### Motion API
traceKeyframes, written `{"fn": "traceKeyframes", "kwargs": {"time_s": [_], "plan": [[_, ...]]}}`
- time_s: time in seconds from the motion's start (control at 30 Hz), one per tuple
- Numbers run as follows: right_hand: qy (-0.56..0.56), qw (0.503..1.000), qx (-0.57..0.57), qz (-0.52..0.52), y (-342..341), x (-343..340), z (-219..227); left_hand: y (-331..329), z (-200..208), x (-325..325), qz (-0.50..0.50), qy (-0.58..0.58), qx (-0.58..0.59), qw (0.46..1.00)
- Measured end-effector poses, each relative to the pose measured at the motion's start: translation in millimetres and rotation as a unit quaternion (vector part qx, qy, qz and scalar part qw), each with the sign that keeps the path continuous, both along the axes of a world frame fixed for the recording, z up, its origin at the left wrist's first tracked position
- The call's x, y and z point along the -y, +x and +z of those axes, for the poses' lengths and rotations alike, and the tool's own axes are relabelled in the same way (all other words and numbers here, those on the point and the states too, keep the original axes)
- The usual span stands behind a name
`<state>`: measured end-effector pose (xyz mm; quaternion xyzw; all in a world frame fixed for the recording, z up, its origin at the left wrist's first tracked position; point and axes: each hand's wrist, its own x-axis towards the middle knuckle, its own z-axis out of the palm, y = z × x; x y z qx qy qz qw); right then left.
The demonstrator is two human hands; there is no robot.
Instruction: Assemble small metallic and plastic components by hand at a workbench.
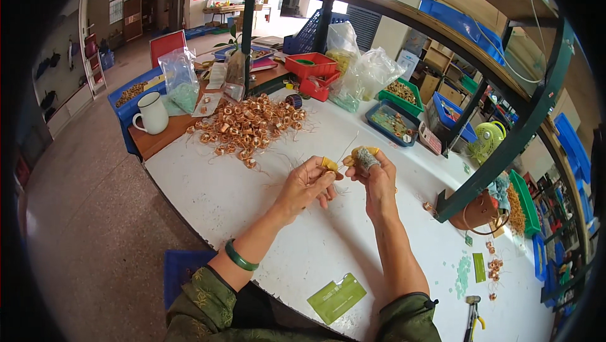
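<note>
My left hand (303, 189) and my right hand (379, 185) meet fingertip to fingertip above the white table (265, 260). Yellow covers wrap some fingertips, and a grey speckled wrap (366, 159) is around my right thumb. A thin wire (351, 143) sticks up between the hands, at the right fingertips. The left fingers pinch what seems to be a small copper coil, mostly hidden by them; fine wire ends show below. Beyond my left hand lies a heap of copper-wound ring coils (243, 124) with loose wire ends.
A green card (338, 299) lies near the front edge. At right are pale green squares (464, 276), several coils (494, 269), a hammer (472, 301) and yellow-handled pliers (481, 323). A dark shelf post (505, 130) rises at right. A white mug (151, 113) stands left; red bins (312, 67) stand behind.
</note>
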<state>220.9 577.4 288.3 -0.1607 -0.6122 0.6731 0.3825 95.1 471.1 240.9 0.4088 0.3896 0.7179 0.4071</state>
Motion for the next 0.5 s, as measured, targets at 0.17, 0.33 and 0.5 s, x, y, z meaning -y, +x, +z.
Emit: {"fn": "traceKeyframes", "kwargs": {"time_s": [0.17,0.33,0.5], "plan": [[0.027,0.997,-0.006,-0.068,-8,0,-5,-5,1,1,0.023,0.036,0.097,0.994],[0.028,0.989,0.13,-0.06,-9,-4,-8,-11,1,2,0.05,0.065,0.138,0.987],[-0.003,0.981,0.192,0.037,-7,-3,-16,-15,-2,3,0.078,0.085,0.147,0.982]]}}
